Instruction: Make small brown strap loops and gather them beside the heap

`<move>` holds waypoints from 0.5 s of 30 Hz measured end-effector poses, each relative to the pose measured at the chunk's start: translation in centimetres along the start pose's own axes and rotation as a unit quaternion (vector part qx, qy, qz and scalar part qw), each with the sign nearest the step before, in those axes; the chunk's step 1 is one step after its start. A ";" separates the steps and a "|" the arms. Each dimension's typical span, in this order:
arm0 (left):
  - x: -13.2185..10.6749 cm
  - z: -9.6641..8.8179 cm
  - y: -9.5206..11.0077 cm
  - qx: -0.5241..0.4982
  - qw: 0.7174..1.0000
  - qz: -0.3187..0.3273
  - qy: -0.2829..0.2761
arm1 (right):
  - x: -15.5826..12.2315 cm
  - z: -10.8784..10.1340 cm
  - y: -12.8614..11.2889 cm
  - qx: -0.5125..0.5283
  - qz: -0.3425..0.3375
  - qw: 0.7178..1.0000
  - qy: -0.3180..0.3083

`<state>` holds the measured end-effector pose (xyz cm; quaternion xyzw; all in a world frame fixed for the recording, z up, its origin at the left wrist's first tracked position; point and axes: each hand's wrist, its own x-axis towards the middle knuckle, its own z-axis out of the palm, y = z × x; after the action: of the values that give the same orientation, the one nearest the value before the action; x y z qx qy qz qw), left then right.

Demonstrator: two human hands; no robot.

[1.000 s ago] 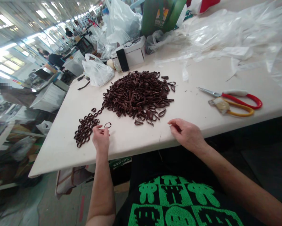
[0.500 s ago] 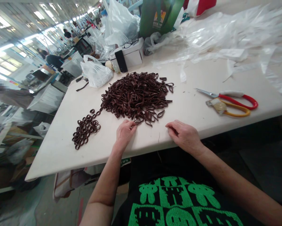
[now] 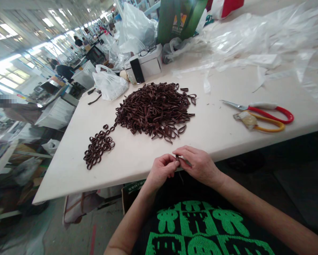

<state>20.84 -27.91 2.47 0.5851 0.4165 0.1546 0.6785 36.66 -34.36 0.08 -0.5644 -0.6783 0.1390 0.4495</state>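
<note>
A big heap of dark brown loops (image 3: 155,108) lies in the middle of the white table (image 3: 217,131). A smaller cluster of the same brown loops (image 3: 98,146) sits to its left. My left hand (image 3: 161,170) and my right hand (image 3: 198,164) meet at the table's near edge. Both pinch one small brown loop (image 3: 177,158) between their fingertips. A thin thread hangs below the hands.
Red and yellow-handled scissors (image 3: 262,113) lie at the right. Clear plastic sheets (image 3: 254,39) cover the far right. A white box with glasses (image 3: 148,62), a dark phone (image 3: 137,71) and a white plastic bag (image 3: 109,85) stand behind the heap. Other workstations and people fill the hall at left.
My left hand went from the small cluster to the heap's near edge, then back to the table edge. Both hands have come together and now pinch one loop.
</note>
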 end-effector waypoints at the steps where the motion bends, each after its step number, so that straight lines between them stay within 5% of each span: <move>1: -0.2 0.1 0.1 -0.010 1.000 -0.004 -0.004 | -0.1 0.0 0.1 -0.001 0.002 1.000 -0.003; 6: -1.1 0.4 -0.1 -0.016 1.000 0.002 0.007 | -0.5 0.0 0.2 0.004 0.073 0.997 -0.018; 10: -1.1 -0.4 -0.6 0.004 0.998 0.027 0.061 | -0.3 -1.1 -0.2 0.126 0.147 0.977 -0.088; 15: -0.9 -1.3 -0.9 0.010 0.994 0.068 0.091 | 0.1 -2.5 -1.0 0.257 0.115 0.949 -0.140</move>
<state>19.02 -27.92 2.03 0.6022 0.4372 0.2483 0.6201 37.91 -35.37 2.22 -0.4786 -0.6065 0.4370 0.4606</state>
